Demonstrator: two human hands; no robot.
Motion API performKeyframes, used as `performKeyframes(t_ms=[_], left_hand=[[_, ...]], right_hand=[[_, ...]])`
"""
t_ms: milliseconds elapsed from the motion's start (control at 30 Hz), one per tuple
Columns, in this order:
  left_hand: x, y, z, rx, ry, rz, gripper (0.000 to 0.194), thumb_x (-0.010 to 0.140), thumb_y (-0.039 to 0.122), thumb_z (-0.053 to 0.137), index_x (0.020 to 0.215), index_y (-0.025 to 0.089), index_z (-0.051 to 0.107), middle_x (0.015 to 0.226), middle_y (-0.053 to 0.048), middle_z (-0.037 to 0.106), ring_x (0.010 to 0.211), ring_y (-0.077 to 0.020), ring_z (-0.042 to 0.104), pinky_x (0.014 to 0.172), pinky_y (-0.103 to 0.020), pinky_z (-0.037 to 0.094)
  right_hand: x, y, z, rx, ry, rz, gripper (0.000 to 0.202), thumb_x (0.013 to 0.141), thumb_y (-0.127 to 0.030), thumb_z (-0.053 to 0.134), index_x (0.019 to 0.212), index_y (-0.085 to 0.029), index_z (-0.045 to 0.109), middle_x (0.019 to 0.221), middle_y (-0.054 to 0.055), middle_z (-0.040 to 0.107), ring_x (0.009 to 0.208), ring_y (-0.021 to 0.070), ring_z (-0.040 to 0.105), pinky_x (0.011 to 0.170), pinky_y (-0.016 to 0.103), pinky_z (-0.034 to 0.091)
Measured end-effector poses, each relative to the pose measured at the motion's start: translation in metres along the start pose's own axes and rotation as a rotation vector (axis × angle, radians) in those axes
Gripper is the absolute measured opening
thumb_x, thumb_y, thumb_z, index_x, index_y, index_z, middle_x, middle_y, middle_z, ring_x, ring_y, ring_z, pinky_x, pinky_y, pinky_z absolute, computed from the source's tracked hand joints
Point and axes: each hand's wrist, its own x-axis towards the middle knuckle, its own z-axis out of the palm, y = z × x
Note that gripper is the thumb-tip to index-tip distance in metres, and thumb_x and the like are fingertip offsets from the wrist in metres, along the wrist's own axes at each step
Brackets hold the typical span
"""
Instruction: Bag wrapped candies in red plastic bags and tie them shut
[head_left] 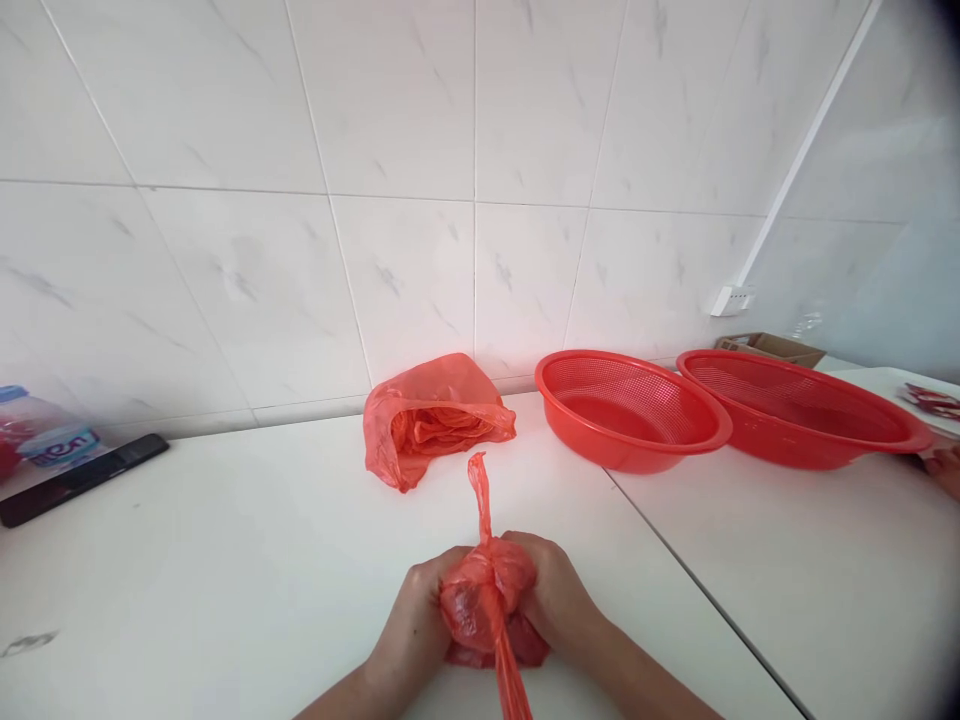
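Between my two hands is a filled red plastic bag (487,600), low in the middle of the view near the front of the white table. My left hand (424,610) is wrapped round its left side, and my right hand (555,590) grips the right side. The bag looks knotted at the top, with one twisted end sticking up and away and another running down toward me. Something dark shows through the thin plastic, but I cannot make out what it is. Most of my fingertips are hidden behind the bag.
Beyond my hands lies an open red bag (435,400) with crumpled red plastic inside. Two red mesh baskets (637,455) stand at the right. A black phone (90,480) and a plastic bottle (52,440) are at far left. Another person's hand (943,468) shows at the right edge.
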Motion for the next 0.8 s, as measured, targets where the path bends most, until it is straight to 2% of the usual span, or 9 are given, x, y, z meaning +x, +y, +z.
performKeyframes(t_ms=[67,133,233,300,367,433,533,667,800], left_hand=[[0.0,-0.008,-0.003,0.157,0.019,0.141,0.024,0.084,0.022,0.041,0.079,0.016,0.063,0.076,-0.003,0.068,0.067,-0.0181,0.062,0.056,-0.027,0.052],[-0.002,-0.013,-0.008,0.409,0.082,0.411,0.026,0.085,0.018,0.044,0.104,0.019,0.063,0.097,-0.006,0.069,0.084,-0.0209,0.064,0.071,-0.034,0.055],[-0.007,-0.017,-0.014,0.73,0.191,0.811,0.058,0.08,0.011,0.055,0.134,0.028,0.043,0.134,-0.011,0.05,0.12,-0.0271,0.049,0.095,-0.045,0.046],[-0.012,-0.015,-0.015,0.894,0.179,1.014,0.063,0.079,0.018,0.062,0.137,0.027,0.039,0.143,-0.014,0.038,0.127,-0.0312,0.04,0.099,-0.049,0.042],[-0.016,-0.011,-0.011,1.056,0.146,1.179,0.055,0.08,0.031,0.063,0.132,0.023,0.046,0.141,-0.018,0.038,0.125,-0.0327,0.042,0.096,-0.048,0.045],[-0.019,-0.006,-0.005,1.127,0.137,1.246,0.038,0.082,0.035,0.06,0.118,0.024,0.058,0.136,-0.016,0.045,0.12,-0.0306,0.048,0.092,-0.043,0.048],[-0.021,0.0,0.004,1.137,0.154,1.269,0.013,0.087,0.027,0.055,0.091,0.028,0.066,0.125,-0.008,0.057,0.117,-0.0234,0.052,0.094,-0.036,0.046],[-0.021,0.002,0.006,1.075,0.145,1.277,0.016,0.088,0.027,0.055,0.077,0.029,0.066,0.119,0.002,0.062,0.127,-0.0157,0.042,0.11,-0.031,0.029],[-0.025,0.001,-0.005,1.085,0.073,1.288,0.021,0.089,0.023,0.055,0.07,0.027,0.063,0.11,0.007,0.067,0.132,-0.0144,0.035,0.117,-0.037,0.012]], right_hand=[[-0.002,-0.007,-0.005,-0.035,-0.077,-0.006,0.011,0.069,-0.016,0.05,0.059,-0.017,0.045,0.06,-0.002,0.048,0.057,0.0108,0.042,0.051,0.024,0.036],[-0.004,-0.021,-0.019,-0.097,-0.243,-0.038,0.01,0.068,-0.02,0.062,0.076,-0.016,0.058,0.075,0.001,0.059,0.069,0.0146,0.052,0.061,0.026,0.043],[-0.006,-0.039,-0.042,0.012,-0.525,-0.034,0.064,0.059,-0.038,0.078,0.117,-0.022,0.056,0.106,0.005,0.062,0.098,0.0235,0.057,0.084,0.035,0.045],[-0.007,-0.044,-0.051,0.133,-0.598,-0.037,0.079,0.061,-0.057,0.073,0.128,-0.022,0.05,0.119,0.009,0.058,0.112,0.027,0.052,0.094,0.04,0.04],[-0.009,-0.045,-0.049,0.16,-0.56,-0.066,0.071,0.073,-0.066,0.057,0.127,-0.02,0.053,0.123,0.011,0.057,0.115,0.0268,0.051,0.099,0.041,0.037],[-0.011,-0.044,-0.041,0.13,-0.471,-0.064,0.058,0.085,-0.062,0.044,0.12,-0.019,0.059,0.118,0.011,0.06,0.11,0.0245,0.054,0.099,0.041,0.036],[-0.012,-0.04,-0.027,0.208,-0.414,-0.012,0.043,0.086,-0.051,0.05,0.106,-0.017,0.067,0.101,0.009,0.066,0.098,0.0216,0.059,0.094,0.039,0.04],[-0.007,-0.034,-0.022,0.374,-0.362,0.008,0.021,0.075,-0.037,0.068,0.081,-0.016,0.068,0.086,0.004,0.064,0.081,0.0164,0.057,0.081,0.031,0.043],[0.003,-0.028,-0.023,0.096,-0.144,0.031,0.03,0.074,-0.039,0.067,0.059,-0.015,0.057,0.057,-0.003,0.049,0.054,0.0097,0.041,0.056,0.025,0.036]])
